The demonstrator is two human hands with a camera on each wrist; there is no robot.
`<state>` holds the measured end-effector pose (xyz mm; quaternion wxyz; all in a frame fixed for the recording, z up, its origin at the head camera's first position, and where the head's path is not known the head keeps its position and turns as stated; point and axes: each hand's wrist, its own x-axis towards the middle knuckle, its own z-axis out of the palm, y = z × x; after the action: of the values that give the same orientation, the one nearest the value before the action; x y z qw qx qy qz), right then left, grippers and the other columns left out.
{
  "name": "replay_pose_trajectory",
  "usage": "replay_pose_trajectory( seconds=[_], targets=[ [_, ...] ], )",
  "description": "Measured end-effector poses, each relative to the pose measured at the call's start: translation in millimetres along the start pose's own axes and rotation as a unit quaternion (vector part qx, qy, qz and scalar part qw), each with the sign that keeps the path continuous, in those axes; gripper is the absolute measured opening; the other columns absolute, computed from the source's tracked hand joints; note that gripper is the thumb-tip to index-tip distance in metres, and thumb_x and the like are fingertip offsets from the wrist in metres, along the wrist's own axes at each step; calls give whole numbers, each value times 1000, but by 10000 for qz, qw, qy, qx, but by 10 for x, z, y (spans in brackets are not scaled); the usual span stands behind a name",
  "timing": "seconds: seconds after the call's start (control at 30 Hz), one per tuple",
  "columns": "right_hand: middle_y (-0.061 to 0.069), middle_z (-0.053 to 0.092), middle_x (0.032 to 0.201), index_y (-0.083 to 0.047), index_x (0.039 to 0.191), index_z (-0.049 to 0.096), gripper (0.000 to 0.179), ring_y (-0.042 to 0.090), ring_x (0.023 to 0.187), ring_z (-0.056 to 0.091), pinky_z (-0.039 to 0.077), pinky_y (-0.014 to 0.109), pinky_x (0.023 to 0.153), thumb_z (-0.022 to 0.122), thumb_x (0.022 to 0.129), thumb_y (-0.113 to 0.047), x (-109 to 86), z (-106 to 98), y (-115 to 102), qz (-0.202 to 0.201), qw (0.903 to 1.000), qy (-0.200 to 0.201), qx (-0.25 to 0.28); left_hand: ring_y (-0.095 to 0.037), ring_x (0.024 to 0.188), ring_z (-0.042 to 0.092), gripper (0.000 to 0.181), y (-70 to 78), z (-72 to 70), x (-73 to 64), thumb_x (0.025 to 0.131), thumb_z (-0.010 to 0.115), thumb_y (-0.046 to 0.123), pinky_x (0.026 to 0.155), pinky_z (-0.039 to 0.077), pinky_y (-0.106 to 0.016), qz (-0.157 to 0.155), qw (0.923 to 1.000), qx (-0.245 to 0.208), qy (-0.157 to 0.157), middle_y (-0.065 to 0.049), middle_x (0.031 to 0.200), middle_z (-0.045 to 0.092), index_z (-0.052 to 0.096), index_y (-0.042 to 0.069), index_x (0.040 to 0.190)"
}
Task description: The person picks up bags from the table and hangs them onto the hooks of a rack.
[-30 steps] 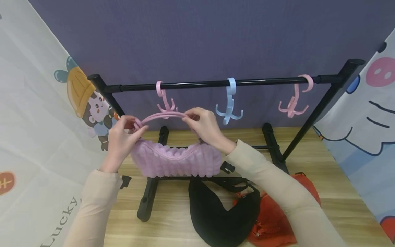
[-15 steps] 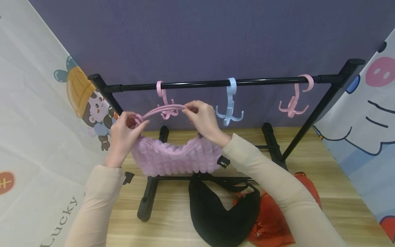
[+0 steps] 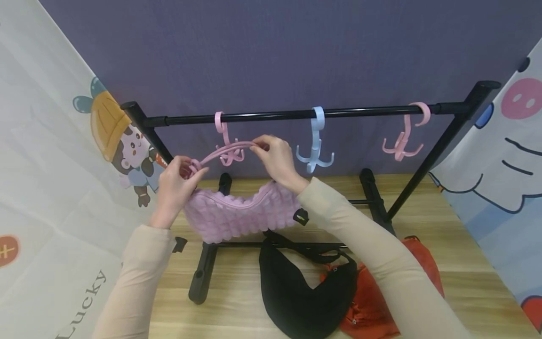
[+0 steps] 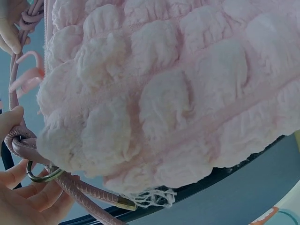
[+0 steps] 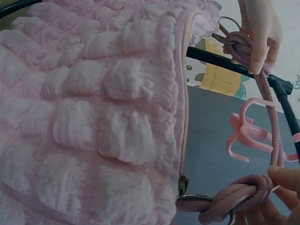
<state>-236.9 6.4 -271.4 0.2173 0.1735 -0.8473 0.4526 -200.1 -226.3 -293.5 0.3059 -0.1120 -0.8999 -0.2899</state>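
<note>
A puffy lilac handbag (image 3: 243,216) hangs by its thin strap (image 3: 222,149) between both hands. My left hand (image 3: 171,188) pinches the strap at its left knot, near a metal ring (image 4: 43,177) in the left wrist view. With thumb and fingers, my right hand (image 3: 277,162) pinches the strap's other end, by the right knot (image 5: 241,194) in the right wrist view. Between the hands, the strap bows upward and overlaps the prongs of a pink hook hanger (image 3: 219,123) in the head view. The bag's zipper (image 5: 184,117) runs along its top edge.
The hanger hangs on the black rail (image 3: 271,116) of a rack. A blue hook hanger (image 3: 315,136) and another pink one (image 3: 401,141) hang farther right. On the wooden surface below lie a black bag (image 3: 300,301) and a red bag (image 3: 372,306), partly behind the right sleeve.
Both hands have lifted the strap from the lower prongs to higher in front of the left pink hanger. The left hand has shifted slightly right, and the bag's right end has risen.
</note>
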Motion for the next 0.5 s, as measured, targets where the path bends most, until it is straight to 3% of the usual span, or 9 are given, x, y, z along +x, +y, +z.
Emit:
replay_pose_trajectory(
  seconds=[0.13,0.5],
  targets=[
    [5,65,80,-5,94,67,18,14,65,57,42,23,55,62,82,-18,31,35,24,94,10000,-10,-5,-22,66,53,37,-16,19,-6,77,68,28,58,42,-32,-69,9999,43,-70,-13,76,57,52,-1,95],
    [6,67,84,-6,92,68,17,17,74,60,44,29,66,63,81,-18,96,119,112,175,9998,-95,-58,-23,65,54,38,-81,86,-20,75,70,28,57,42,-33,-115,9998,103,-150,-14,75,58,53,-2,93]
  ],
)
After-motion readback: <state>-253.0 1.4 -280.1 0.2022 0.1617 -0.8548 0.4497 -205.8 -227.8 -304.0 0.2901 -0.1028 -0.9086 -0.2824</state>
